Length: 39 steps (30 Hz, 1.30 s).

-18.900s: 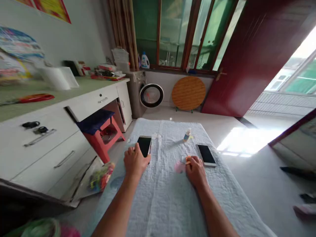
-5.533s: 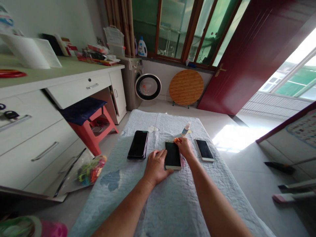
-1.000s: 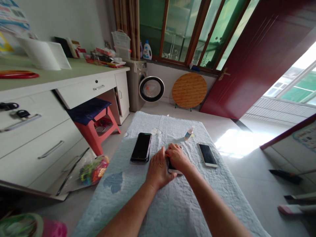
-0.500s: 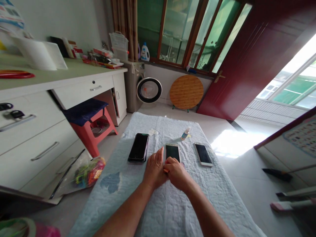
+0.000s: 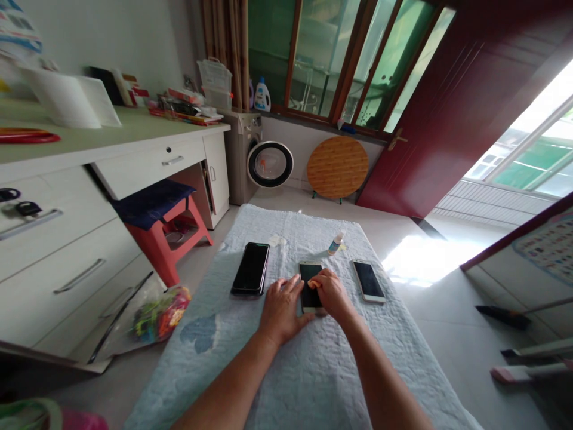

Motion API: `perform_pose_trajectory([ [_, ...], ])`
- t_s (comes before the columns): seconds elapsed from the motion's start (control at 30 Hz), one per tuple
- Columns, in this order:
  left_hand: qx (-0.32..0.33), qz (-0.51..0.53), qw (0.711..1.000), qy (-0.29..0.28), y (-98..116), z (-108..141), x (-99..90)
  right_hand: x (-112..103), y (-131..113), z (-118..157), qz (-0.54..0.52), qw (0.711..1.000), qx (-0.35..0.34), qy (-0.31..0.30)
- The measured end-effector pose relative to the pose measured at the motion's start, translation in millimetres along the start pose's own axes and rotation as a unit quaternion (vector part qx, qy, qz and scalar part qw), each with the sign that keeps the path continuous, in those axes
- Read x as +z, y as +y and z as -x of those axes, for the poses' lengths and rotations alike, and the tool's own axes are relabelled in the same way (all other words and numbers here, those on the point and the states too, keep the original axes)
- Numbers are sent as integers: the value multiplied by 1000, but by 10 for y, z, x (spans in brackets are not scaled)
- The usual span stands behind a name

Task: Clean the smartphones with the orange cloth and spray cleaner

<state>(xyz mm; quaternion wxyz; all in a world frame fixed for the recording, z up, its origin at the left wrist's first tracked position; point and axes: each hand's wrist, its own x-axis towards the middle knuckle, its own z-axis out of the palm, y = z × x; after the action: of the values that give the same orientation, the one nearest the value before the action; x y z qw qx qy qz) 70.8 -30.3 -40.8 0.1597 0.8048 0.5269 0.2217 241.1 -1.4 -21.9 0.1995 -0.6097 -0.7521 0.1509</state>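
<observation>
Indoors, phone [image 5: 308,272] on pale-blue cloth [image 5: 295,382], washer [image 5: 240,161] beyond.

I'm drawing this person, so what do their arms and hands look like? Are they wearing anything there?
The left hand and right hand are bare: no gloves, and I can't make out any rings. The left forearm and right forearm are bare too, with no sleeve, watch or bracelet showing.

Daylight enters from my right, glaring white on the glossy grey tiled floor [image 5: 416,263]; softer light covers my pale-blue quilted cloth [image 5: 304,382], and the white paper roll [image 5: 67,98] at left blurs, stretched.
</observation>
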Motion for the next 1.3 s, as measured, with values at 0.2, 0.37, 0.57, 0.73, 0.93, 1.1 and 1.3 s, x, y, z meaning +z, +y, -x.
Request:
perform_pose_trajectory([
  [0.2,-1,2,1000,-10,3,-4,-22,7,132,-381,69,994,76,35],
  [0.37,-2,6,1000,-15,7,-6,-32,75,34,-510,107,990,77,48],
  [0.57,1,5,1000,-12,17,-4,-38,131,-135,-421,68,997,5,29],
  [0.73,9,11,1000,-4,14,4,-38,80,-131,-159,27,999,-17,5],
  [0.93,12,6,1000,6,4,1,-18,17,-142,195,-12,1000,7,-16],
  [1.1,13,-3,1000,5,-13,-12,-5,34,-321,330,-48,997,-18,-50],
  [1.3,26,-3,1000,8,-41,-19,20,-28,-310,438,-80,995,-21,-49],
])
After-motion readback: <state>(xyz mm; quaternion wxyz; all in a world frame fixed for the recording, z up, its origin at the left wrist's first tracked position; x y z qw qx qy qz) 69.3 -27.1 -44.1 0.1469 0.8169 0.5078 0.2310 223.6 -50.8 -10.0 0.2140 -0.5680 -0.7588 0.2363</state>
